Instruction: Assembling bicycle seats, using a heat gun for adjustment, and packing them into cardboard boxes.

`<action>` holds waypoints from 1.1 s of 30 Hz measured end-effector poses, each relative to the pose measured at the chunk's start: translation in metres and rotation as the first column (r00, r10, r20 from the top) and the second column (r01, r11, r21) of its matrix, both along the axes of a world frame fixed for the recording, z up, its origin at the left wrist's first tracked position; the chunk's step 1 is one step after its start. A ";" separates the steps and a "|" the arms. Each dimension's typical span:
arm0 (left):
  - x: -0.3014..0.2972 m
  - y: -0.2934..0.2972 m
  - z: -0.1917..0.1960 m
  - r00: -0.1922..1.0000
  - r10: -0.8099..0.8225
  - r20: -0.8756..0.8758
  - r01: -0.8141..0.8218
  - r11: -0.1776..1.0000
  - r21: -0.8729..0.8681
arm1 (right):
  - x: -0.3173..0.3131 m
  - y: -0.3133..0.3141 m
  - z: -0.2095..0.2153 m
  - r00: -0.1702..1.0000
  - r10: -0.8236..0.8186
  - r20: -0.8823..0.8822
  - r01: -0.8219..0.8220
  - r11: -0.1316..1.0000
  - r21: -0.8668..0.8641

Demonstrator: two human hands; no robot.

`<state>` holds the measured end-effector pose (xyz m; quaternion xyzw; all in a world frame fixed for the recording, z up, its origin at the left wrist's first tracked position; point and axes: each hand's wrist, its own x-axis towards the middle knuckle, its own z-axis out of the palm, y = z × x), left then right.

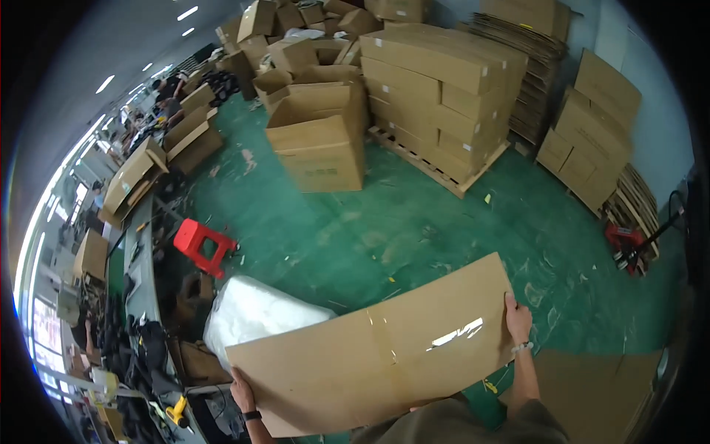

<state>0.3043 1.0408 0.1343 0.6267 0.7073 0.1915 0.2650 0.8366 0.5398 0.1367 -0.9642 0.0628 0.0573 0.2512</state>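
Observation:
A large flat cardboard sheet (318,377) is held up in front of me, tilted so its right end is higher. Clear tape runs down its middle and catches the light. My left hand (242,392) grips the left edge, with a dark band on the wrist. My right hand (519,320) grips the right edge, fingers closed round it, with a pale bracelet at the wrist. Behind the sheet's left part stands a bulky white plastic-wrapped bundle (259,314), its lower portion hidden by the cardboard.
A red stool (203,244) stands beyond the bundle, beside a cluttered workbench (144,274). Ahead are an open carton (318,159) and cartons stacked on a pallet (451,177). A red pallet jack (627,244) is at the right. Flat cardboard (584,385) lies on the floor near my right.

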 end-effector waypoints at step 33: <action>1.199 0.378 0.058 0.623 -0.217 0.751 0.352 0.936 -0.021 | 0.826 0.216 0.349 0.576 -0.309 0.757 0.290 0.943 0.164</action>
